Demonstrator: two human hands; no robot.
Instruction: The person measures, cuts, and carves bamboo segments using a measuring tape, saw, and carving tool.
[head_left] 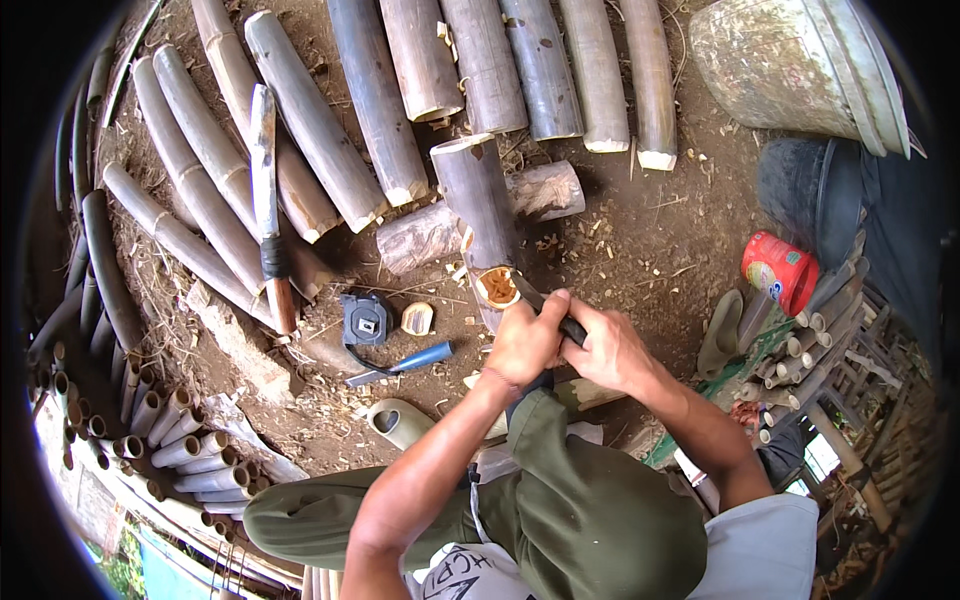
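Note:
A thick bamboo section (474, 195) leans across a short log (420, 236), its near end toward me. In its upper side there is a cut opening (498, 287) with pale edges and brown fibres inside. A dark-handled knife (530, 290) has its tip at the right edge of this opening. My right hand (608, 348) is closed around the knife's handle. Beside it, my left hand (526, 343) is closed on the front part of the knife, against the bamboo; its fingertips are partly hidden.
Several bamboo lengths (310, 120) lie fanned out ahead, with a machete (266, 190) across them. A tape measure (366, 320), a cut bamboo piece (417, 319) and a blue-handled tool (422, 356) lie left. Buckets (780, 65) and a red container (779, 270) stand right.

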